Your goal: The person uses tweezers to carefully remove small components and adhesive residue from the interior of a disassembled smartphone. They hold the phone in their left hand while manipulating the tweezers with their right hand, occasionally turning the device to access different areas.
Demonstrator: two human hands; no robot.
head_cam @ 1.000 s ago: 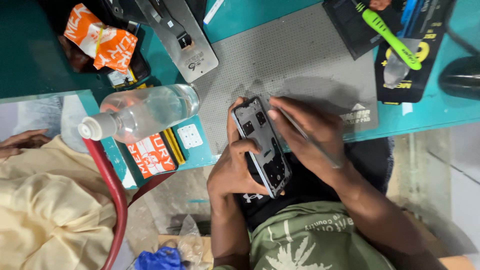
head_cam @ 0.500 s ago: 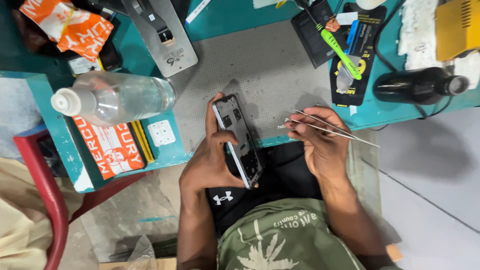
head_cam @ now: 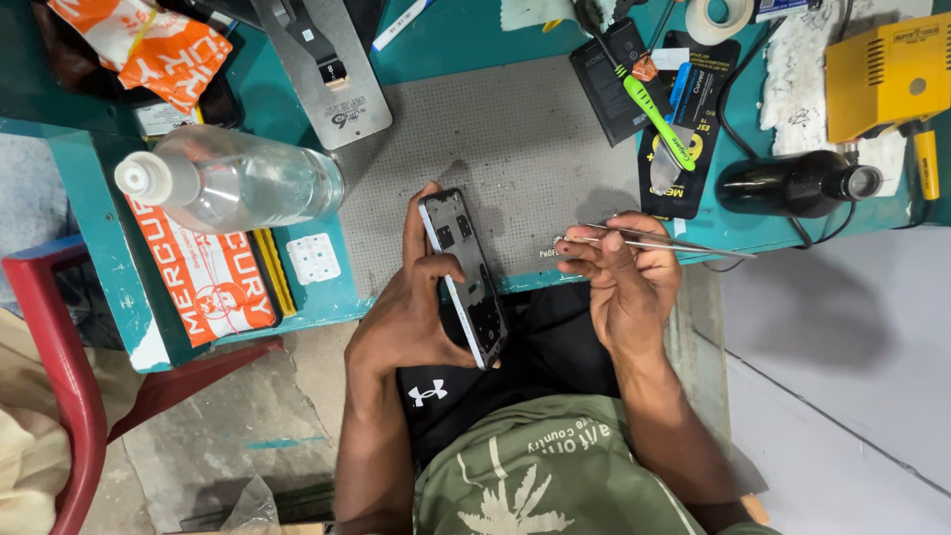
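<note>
My left hand [head_cam: 416, 317] grips an opened phone [head_cam: 464, 272] with its back cover off, dark inner parts showing, held over the near edge of the grey work mat [head_cam: 495, 139]. To the right of the phone, my right hand [head_cam: 624, 282] pinches thin metal tweezers [head_cam: 654, 238], lying roughly level with the tips pointing left, a short gap away from the phone.
A clear plastic bottle [head_cam: 233, 183] lies left on the teal bench [head_cam: 466, 30]. A metal plate [head_cam: 322, 64], orange packets [head_cam: 163, 50], green-handled tool [head_cam: 654, 109], black bottle [head_cam: 792, 183] and yellow box [head_cam: 887, 69] sit around the mat. A red chair [head_cam: 59, 376] stands at left.
My right hand lifted the tweezers off the phone's inside and drew away to the right. The phone stays in my left hand. The view shifted, showing more of the bench's right side.
</note>
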